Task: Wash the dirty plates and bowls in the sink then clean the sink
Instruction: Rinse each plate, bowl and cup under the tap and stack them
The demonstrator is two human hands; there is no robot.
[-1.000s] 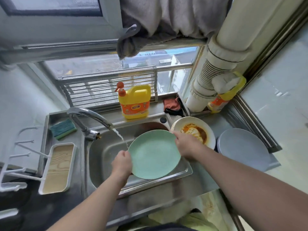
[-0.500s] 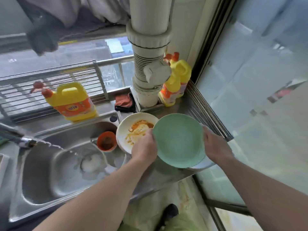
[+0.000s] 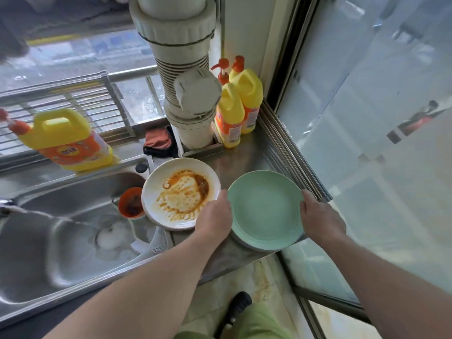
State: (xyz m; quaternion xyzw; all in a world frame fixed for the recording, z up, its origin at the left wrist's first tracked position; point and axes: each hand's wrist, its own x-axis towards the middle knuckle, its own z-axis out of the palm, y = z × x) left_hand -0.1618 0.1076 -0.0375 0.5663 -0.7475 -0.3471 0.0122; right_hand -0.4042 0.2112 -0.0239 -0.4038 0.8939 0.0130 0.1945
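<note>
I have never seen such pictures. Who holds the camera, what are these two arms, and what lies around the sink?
There is no machine here. A person wears the camera on the head, so it looks down at their own arms. The left hand and right hand grip a green plate at its two edges, over the steel counter. Beside it lies a white plate smeared with sauce. An orange bowl sits in the sink, where water runs. Yellow detergent bottles stand behind.
</note>
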